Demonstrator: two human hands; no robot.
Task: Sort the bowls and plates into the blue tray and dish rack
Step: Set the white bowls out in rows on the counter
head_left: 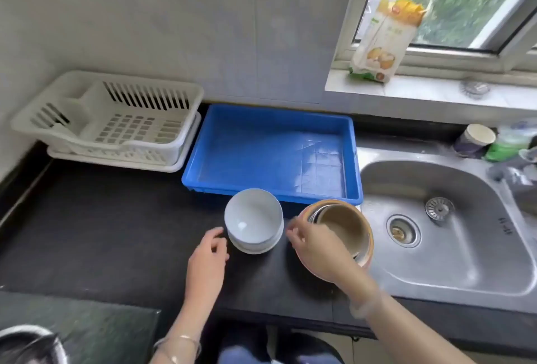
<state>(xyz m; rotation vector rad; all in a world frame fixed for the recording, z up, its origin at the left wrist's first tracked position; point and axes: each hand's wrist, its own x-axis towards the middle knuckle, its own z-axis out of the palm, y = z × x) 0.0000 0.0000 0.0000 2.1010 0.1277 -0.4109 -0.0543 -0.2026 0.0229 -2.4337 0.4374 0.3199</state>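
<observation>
Flanking the stack of white bowls (pixel 252 218), both hands hover at counter (pixel 116 233) level. The left hand (pixel 207 253) sits just beside the stack's left side, fingers loosely curled and holding nothing. The right hand (pixel 315 244) comes in from the other side, its fingers loose and free of any load, passing over a stack of brown dishes (pixel 345 224) by the sink (pixel 453 247). Nothing is sorted yet: the blue tray (pixel 261 145), just behind the bowls, and the dish rack (pixel 110 128) to its left hold no dishes. This looks like the first pick-up. Next move, I'd say: cup the white stack from both sides, lift it level so the bowls don't slide, and clear the tray's near wall.
</observation>
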